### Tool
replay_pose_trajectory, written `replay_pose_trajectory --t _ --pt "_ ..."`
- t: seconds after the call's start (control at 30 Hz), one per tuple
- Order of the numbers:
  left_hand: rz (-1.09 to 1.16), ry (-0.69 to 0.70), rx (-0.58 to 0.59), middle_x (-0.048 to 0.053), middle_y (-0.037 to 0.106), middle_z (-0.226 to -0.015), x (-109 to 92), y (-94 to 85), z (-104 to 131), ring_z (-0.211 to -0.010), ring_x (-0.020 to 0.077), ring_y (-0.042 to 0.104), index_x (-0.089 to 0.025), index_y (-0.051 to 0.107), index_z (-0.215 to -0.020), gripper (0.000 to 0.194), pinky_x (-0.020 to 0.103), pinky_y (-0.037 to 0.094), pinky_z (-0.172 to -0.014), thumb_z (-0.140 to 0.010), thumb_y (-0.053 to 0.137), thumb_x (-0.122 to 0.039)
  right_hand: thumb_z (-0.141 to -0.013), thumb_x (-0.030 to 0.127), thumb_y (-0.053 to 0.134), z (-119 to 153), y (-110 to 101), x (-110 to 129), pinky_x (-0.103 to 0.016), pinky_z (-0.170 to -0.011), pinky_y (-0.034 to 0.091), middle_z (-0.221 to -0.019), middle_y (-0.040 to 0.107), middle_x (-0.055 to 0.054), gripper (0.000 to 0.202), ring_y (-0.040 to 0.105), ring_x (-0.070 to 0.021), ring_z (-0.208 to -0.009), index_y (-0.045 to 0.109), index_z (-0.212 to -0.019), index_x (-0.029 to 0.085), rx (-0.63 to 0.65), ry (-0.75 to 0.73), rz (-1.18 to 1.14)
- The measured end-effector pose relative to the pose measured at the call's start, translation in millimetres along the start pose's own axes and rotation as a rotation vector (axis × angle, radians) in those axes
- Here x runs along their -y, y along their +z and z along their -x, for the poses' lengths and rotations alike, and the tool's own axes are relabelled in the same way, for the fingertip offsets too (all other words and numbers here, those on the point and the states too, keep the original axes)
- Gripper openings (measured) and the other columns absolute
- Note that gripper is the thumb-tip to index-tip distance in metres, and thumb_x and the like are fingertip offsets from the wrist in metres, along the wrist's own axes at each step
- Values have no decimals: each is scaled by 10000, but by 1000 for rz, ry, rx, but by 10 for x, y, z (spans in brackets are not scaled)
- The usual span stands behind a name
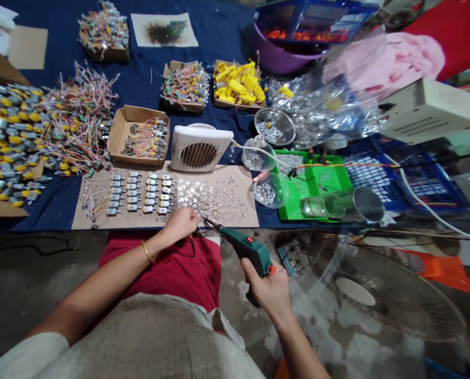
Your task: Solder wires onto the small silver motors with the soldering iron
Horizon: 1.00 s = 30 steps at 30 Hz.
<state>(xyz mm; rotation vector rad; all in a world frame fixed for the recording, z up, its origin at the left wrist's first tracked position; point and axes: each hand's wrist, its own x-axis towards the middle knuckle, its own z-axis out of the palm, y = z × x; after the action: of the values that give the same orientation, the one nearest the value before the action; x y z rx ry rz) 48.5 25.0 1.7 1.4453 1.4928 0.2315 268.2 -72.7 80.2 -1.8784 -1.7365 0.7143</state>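
Observation:
My right hand [272, 289] is wrapped round the grip of a green soldering gun [247, 247] with a red switch. Its thin dark tip points left, close to the fingers of my left hand [182, 222]. Those fingers are pinched together at the front edge of a cardboard sheet [254, 220]; what they hold is too small to make out. Small metal parts [219, 197] lie scattered on the sheet just beyond. To their left, small motors [150, 195] stand in several rows, beside a bunch of loose wires [93, 202].
Behind the sheet are a white vent fan [201, 149] and a cardboard box of wired parts [118, 150]. A green basket [339, 176] holding a glass jar [323, 205] stands right. Motors [9, 142] heap at left. Below right is a large floor fan [392, 289].

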Motion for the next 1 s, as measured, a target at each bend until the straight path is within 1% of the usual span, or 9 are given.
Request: replay_pose_trajectory --t 0.2,0.43,0.5,0.6,0.7,0.77,0.83,0.9,1.0 --pt "-30 -5 -28 20 584 -484 -12 4 0 -506 141 557 -162 614 -614 299 237 412 -586 -862 500 -284 -888 523 556 -33 -2 -1 -258 -489 435 -506 581 -13 389 588 -187 -529 622 -666 210 3 -79 41" --pt "-26 16 -45 15 574 -483 -2 20 -10 -496 132 536 -166 598 -598 310 229 395 -566 -861 500 -299 -919 417 565 -74 -33 85 -254 -539 452 -623 622 -12 285 588 -159 -553 614 -736 204 29 -276 114" --pt "-29 20 -48 15 575 -484 -3 20 -7 -498 132 536 -167 598 -598 307 228 397 -569 -859 499 -295 -922 386 577 -86 -42 130 -256 -579 474 -678 645 -20 234 612 -164 -600 622 -783 203 54 -321 112" --pt "-32 19 -53 13 572 -479 -11 17 -2 -495 130 532 -167 593 -591 295 226 397 -566 -849 500 -276 -917 357 595 -107 -53 198 -268 -634 498 -780 682 -41 164 650 -184 -696 648 -916 203 106 -349 114" --pt "-32 13 -56 10 567 -470 -18 13 3 -484 128 527 -167 594 -589 290 224 398 -562 -844 497 -266 -909 349 607 -116 -75 243 -270 -625 497 -791 686 -36 166 650 -185 -688 657 -983 209 123 -364 110" --pt "-30 5 -48 9 568 -466 -24 8 5 -481 129 532 -166 605 -599 292 224 406 -567 -848 496 -273 -906 344 609 -104 -99 249 -264 -610 491 -773 681 -30 154 646 -179 -667 655 -958 207 95 -372 97" --pt "-25 -1 -34 9 567 -459 -30 1 6 -477 131 537 -166 613 -607 299 225 413 -572 -855 494 -283 -909 335 602 -73 -126 237 -255 -594 482 -744 672 -26 141 642 -172 -649 643 -874 204 56 -378 89" --pt "-25 0 -28 8 568 -458 -35 -6 8 -477 132 540 -166 613 -605 294 225 413 -572 -851 498 -281 -914 337 591 -32 -146 214 -248 -568 467 -682 648 -15 192 623 -162 -603 615 -776 206 20 -372 96" --pt "-35 6 -35 13 576 -466 -35 -11 12 -490 134 548 -165 606 -589 284 226 410 -572 -835 498 -257 -920 387 570 23 -156 174 -253 -523 439 -596 606 -5 271 576 -154 -525 598 -719 207 -19 -316 128"
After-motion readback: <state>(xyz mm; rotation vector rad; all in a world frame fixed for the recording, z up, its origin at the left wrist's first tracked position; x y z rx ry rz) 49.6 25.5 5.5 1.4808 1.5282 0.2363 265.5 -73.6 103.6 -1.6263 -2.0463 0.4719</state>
